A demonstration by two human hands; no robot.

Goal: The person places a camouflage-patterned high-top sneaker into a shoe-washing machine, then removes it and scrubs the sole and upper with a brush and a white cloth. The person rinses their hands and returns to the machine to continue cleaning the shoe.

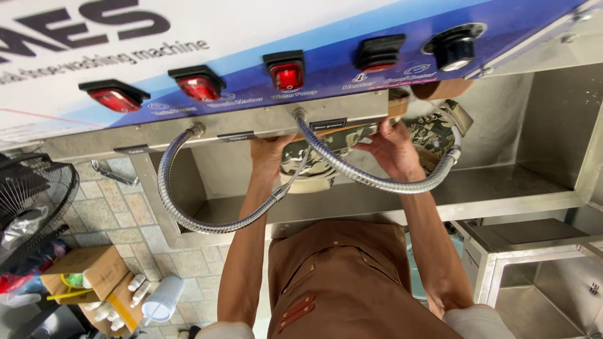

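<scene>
Under the panel edge: both hands are raised into the steel wash bay, closed on one camouflage-patterned shoe (pixel 433 135) with a pale sole.
Left hand (pixel 271 154): wrapped around the shoe's pale sole end (pixel 308 179), fingers curled up out of sight behind the panel lip.
Right hand (pixel 392 147): clamped on the shoe's upper, thumb side towards the left hand, fingers on the patterned fabric.
Shoe position: between the two hands, pressed up close under the panel's lower edge; whether it touches the brush behind cannot be told.
Across the grip: a ribbed silver flexible metal hose (pixel 370 181) sweeps in front of both wrists, curving up at the right of the right hand.
Left of the grip: a second ribbed silver hose (pixel 182 213) loops down and back towards the left forearm.
Above the grip: a blue and white control panel (pixel 326 75) with red rocker switches (pixel 287 75) and a black round dial (pixel 453 47).
Below the grip: a steel shelf edge (pixel 502 188), then the brown apron (pixel 339 276).
Open room: right of the right hand the steel bay widens; left of the hoses lies tiled floor (pixel 119 220).
</scene>
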